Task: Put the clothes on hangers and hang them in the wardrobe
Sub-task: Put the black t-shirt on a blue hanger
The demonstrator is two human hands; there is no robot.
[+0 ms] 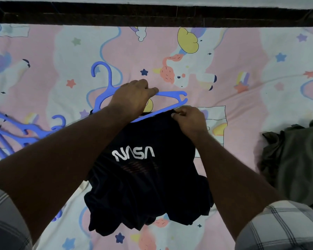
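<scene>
A black T-shirt (145, 186) with white NASA lettering lies on the bed in the middle of the view. A blue plastic hanger (172, 95) lies at its collar, hook pointing up left, its lower bar partly tucked under the shirt's top edge. My left hand (134, 95) grips the hanger's top arm. My right hand (190, 120) pinches the shirt's collar edge beside the hanger's right end.
Several more blue hangers (16, 130) are piled at the left edge of the bed. A dark green garment (294, 163) is heaped at the right. The unicorn-print bedsheet (242, 69) covers the bed; a dark headboard or frame (152, 15) runs along the far side.
</scene>
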